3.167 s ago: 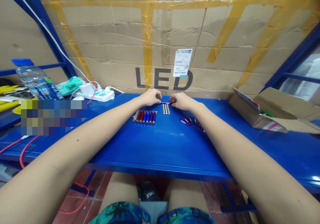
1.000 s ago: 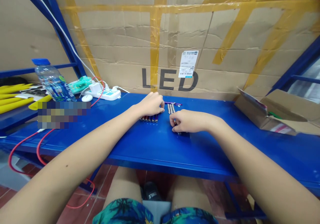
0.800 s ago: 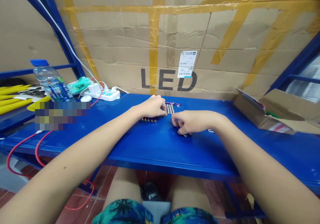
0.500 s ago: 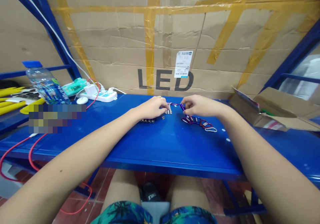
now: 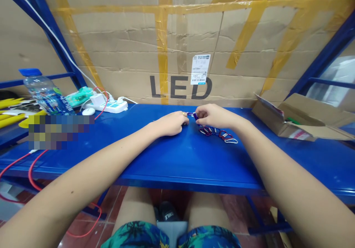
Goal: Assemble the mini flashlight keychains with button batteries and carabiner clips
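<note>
My left hand (image 5: pixel 172 124) rests low over the blue table (image 5: pixel 177 163), its fingers curled in. Something small and dark shows at its fingertips, too small to name. My right hand (image 5: pixel 211 115) pinches a small purple tube (image 5: pixel 196 117) just across from those fingertips. A purple clip (image 5: pixel 190 114) lies behind, between the two hands. Below my right hand, several carabiners (image 5: pixel 215 131) in red, blue and silver form a curved row on the table. My left hand hides whatever lies beneath it.
At the left stand a water bottle (image 5: pixel 46 92) and a white power strip (image 5: pixel 115 105) with plugs and a red cable (image 5: pixel 33 170). An open cardboard box (image 5: pixel 295 129) sits at the right. A large carton (image 5: pixel 124 55) marked LED walls off the back.
My left hand has drawn its fingers in and come down over the rows of small silver round pieces, which are now hidden. The right hand keeps hold of the purple tube.
</note>
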Tool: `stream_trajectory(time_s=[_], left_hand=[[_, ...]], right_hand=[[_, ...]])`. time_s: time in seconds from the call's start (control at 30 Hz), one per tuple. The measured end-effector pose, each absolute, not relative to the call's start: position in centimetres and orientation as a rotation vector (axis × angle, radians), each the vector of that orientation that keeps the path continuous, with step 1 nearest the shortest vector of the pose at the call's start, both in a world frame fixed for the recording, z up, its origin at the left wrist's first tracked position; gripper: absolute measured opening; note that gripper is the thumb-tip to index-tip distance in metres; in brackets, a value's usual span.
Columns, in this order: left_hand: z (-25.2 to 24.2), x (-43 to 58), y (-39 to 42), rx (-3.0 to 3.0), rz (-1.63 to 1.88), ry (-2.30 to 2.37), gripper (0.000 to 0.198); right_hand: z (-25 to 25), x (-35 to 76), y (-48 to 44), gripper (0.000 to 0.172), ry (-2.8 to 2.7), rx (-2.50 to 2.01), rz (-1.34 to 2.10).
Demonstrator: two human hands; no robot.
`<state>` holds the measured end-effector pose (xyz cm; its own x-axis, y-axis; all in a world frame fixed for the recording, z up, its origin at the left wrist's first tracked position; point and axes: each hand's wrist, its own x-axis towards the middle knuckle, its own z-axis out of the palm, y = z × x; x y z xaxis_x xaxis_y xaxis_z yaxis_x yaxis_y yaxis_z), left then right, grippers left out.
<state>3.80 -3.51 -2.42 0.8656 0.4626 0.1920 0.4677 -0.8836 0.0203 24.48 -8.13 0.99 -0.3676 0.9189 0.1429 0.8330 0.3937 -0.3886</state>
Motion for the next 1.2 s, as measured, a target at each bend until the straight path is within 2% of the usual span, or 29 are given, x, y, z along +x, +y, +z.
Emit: stream_trajectory(time_s=[0.27, 0.47, 0.6, 0.73, 1.0, 1.1, 1.2], left_hand=[[-2.2, 3.7, -4.1, -3.152, -0.303, -0.719, 0.048], [-1.9, 3.8, -4.8, -2.896, -0.447, -0.876, 0.027], [-2.0, 4.0, -5.2, -2.795, -0.401, -1.087, 0.025], [-2.2, 4.2, -5.1, -2.846, -0.369, -1.126, 0.021], [-2.1, 4.3, -4.5, -3.002, -0.396, -1.360, 0.008], [-1.9, 4.1, -4.6, -3.032, -0.516, -1.304, 0.007], [-1.3, 3.6, -4.7, -3.064, -0.784, -1.264, 0.006]], right_hand=[[1.2, 24.7, -8.2, 0.007, -2.340, -1.541, 0.374], [1.4, 25.4, -7.9, 0.005, -2.246, -1.557, 0.375], [0.9, 25.9, -7.6, 0.008, -2.203, -1.532, 0.201], [0.2, 26.2, -7.5, 0.012, -2.185, -1.502, 0.176], [-0.2, 25.6, -7.6, 0.006, -2.146, -1.447, 0.168], [-0.4, 25.2, -7.7, 0.006, -2.137, -1.423, 0.201], [-0.7, 25.0, -7.6, 0.006, -2.146, -1.381, 0.228]])
